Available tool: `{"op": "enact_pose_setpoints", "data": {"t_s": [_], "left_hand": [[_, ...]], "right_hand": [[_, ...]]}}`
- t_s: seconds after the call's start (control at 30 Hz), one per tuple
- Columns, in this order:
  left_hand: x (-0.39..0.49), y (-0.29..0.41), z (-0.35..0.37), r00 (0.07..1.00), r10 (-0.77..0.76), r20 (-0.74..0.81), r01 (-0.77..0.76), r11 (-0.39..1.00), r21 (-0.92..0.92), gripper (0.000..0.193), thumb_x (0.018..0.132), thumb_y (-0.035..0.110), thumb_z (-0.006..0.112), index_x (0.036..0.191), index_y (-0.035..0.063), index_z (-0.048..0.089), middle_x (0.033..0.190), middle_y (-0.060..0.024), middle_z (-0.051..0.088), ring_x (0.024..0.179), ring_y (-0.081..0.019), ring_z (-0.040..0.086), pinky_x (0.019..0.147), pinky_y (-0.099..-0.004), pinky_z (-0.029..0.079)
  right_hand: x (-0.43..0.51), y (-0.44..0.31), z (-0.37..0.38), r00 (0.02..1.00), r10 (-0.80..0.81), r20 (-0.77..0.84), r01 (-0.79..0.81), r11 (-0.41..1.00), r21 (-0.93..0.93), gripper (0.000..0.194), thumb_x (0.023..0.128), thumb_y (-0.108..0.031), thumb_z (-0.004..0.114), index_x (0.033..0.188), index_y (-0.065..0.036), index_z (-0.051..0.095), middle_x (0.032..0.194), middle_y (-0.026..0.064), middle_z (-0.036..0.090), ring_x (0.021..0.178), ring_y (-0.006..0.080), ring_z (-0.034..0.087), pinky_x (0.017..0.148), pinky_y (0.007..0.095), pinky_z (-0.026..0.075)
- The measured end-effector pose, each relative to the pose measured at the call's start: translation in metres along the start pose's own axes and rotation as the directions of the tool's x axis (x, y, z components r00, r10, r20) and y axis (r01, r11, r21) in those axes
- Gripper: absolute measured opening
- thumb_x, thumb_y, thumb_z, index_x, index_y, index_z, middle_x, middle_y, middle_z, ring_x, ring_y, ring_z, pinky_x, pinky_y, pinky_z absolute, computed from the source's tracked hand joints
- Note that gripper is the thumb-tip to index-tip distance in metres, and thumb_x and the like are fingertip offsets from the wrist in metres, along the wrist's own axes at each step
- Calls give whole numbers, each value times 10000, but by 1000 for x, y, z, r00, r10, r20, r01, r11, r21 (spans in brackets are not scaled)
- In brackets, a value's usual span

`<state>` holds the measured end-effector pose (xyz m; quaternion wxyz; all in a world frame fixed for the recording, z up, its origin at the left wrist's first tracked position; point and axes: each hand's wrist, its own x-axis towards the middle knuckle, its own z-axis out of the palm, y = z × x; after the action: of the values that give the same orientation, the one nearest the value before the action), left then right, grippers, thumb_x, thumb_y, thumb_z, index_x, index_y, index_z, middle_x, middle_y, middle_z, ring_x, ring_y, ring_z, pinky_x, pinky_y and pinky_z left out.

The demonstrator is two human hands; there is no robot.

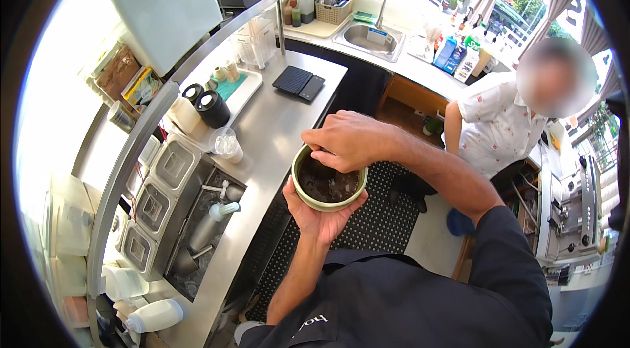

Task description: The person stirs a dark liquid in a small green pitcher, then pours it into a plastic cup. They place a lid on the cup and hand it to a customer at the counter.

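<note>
A green bowl (330, 206) with dark brown liquid (327, 183) in it is held up in front of me, past the edge of the steel counter (261, 136). My left hand (320, 215) cups it from below, fingers spread around its near side. Over the bowl's far rim, my right hand (352, 140) is curled with the fingertips pointing down into it. Whatever the right hand may grip is hidden behind its fingers. On the counter to the left stands a clear plastic cup (229, 147), and a black digital scale (299, 83) lies farther back.
Steel lidded containers (153, 207) and an ice well with a cream whipper (209, 222) line the left. Black canisters (212, 108) stand on a tray. A small sink (370, 40) is at the back. To the right stands a person (492, 126), near an espresso machine (571, 215).
</note>
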<state>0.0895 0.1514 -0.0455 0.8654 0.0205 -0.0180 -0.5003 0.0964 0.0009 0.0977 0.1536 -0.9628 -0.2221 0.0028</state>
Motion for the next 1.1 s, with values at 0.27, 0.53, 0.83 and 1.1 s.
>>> {"op": "enact_pose_setpoints", "data": {"t_s": [0.27, 0.53, 0.83, 1.1], "left_hand": [[53, 56, -11, 993, 110, 44, -108, 993, -45, 913, 878, 724, 607, 1555, 148, 396, 1526, -211, 473, 1320, -501, 524, 1022, -679, 504], [102, 153, 17, 969, 170, 182, -136, 974, -183, 818, 908, 652, 587, 1548, 164, 444, 1526, -131, 511, 1359, -398, 538, 1053, -655, 507], [127, 199, 31, 981, 135, 141, -157, 974, 161, 878, 905, 689, 543, 1560, 131, 369, 1513, -222, 469, 1322, -478, 540, 1043, -694, 493], [136, 204, 27, 979, 149, 142, -148, 989, -18, 884, 902, 731, 515, 1553, 145, 395, 1495, -225, 493, 1283, -456, 570, 992, -671, 519]], "right_hand": [[49, 45, -4, 992, -68, 110, 71, 997, -26, 220, 945, -294, 613, 952, -77, 576, 678, 172, 644, 692, 421, 679, 650, 541, 534], [125, 73, -34, 996, -88, -9, 87, 994, -64, 214, 942, -272, 605, 954, -60, 580, 693, 184, 644, 719, 415, 683, 658, 524, 523], [184, 79, -50, 980, -82, -182, 56, 988, -144, 236, 965, -276, 591, 918, -48, 548, 654, 176, 623, 683, 420, 664, 656, 530, 512], [204, 77, -53, 982, -190, -6, 189, 979, -83, 218, 971, -288, 582, 968, -71, 607, 683, 159, 647, 706, 421, 673, 683, 533, 521]]}}
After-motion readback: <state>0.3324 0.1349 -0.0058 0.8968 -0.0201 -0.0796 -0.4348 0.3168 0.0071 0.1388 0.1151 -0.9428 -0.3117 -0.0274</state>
